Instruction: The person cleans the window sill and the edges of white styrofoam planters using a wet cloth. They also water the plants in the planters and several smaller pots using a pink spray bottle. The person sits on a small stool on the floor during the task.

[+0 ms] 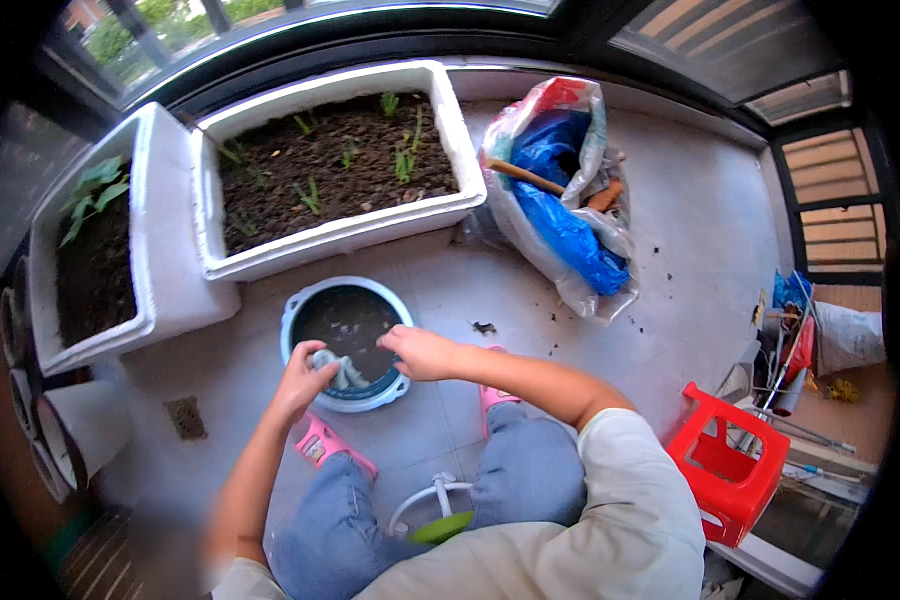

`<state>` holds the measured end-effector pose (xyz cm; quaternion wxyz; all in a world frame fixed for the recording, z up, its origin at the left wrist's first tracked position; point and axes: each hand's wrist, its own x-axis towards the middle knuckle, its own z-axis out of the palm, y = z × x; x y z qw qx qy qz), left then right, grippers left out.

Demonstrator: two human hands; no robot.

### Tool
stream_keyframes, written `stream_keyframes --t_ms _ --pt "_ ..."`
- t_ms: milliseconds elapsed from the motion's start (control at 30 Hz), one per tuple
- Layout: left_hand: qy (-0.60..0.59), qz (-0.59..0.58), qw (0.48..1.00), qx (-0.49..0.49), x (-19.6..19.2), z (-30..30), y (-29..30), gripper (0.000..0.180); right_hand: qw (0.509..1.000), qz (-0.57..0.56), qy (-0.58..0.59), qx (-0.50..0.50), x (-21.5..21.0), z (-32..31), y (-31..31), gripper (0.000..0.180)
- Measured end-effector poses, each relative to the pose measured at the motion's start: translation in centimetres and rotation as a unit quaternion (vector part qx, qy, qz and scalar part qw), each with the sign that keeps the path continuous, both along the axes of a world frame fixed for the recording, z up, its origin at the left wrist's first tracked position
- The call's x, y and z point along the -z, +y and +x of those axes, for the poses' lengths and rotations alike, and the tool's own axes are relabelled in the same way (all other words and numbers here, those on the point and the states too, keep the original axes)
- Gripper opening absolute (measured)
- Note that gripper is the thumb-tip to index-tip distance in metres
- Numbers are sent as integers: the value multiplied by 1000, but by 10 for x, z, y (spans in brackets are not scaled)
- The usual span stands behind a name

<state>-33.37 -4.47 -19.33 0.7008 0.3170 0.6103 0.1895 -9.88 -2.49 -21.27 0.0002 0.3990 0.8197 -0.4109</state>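
Note:
A round blue-and-white basin (pixel 362 404) of murky brown water stands on the floor between my feet. A wet, pale grey cloth (pixel 350 374) lies bunched at its near left side, partly in the water. My left hand (pixel 307 378) reaches over the left rim, its fingers closed on the cloth's edge. Over the right side of the basin is my right hand (pixel 420 353), its fingers curled together, apart from the cloth. Whatever may be between those fingers is too small to make out.
Beyond the basin stands a white foam planter (pixel 330 225) of soil and green shoots, beside a second planter (pixel 185 260). An open plastic bag (pixel 570 240) with a wooden handle stands right of them. A red stool (pixel 715 480) is at my right; soil crumbs dot the floor.

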Motion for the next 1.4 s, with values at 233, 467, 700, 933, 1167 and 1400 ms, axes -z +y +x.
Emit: stream_keyframes --t_ms 233,467,700,933,1167,1400 --pt "-241 -51 969 5 -114 -8 52 33 968 97 229 27 -114 -58 42 48" --pt "145 241 953 115 -188 -73 29 32 968 -128 100 192 -192 -51 48 37" --pt "91 168 980 -52 -171 -147 -70 28 915 -200 128 327 -129 15 20 18" --pt "68 104 971 -206 -125 -196 -156 27 916 -167 -6 365 -39 40 12 22" --pt "348 18 928 -134 -57 -234 -229 37 884 -268 -23 382 71 43 26 39" --pt "185 -202 922 -275 38 -265 -418 37 890 -316 -37 327 97 12 31 16"
